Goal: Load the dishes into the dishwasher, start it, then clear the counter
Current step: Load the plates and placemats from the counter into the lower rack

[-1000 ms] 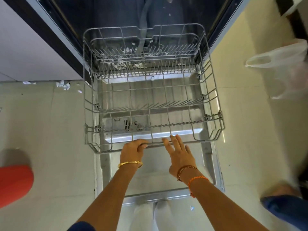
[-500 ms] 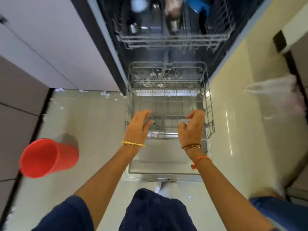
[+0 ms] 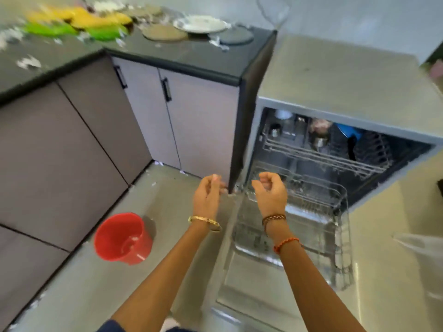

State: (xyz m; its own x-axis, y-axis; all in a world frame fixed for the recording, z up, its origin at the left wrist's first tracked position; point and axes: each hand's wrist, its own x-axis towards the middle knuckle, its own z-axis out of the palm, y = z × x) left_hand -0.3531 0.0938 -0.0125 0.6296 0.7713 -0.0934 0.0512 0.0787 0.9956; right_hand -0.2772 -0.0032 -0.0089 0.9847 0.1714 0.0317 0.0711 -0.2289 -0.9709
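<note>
- left hand [image 3: 207, 195] raised in front of the cabinet corner, fingers loosely curled, nothing held.
- right hand [image 3: 271, 194] raised above the lower rack [image 3: 311, 226], fingers curled, nothing held.
- dishwasher [image 3: 335, 140] seen open, lower rack pulled out over the door, no dishes seen in it; upper rack [image 3: 323, 152] holds cups.
- plates [image 3: 201, 23] and blurred yellow-green dishes [image 3: 76, 22] left on the black counter [image 3: 191, 56].
- red bucket [image 3: 123, 238] on the floor, left of the arms.

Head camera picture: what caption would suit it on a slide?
Both hands, left and right, hang empty above the pulled-out lower rack while dirty plates wait on the counter.
</note>
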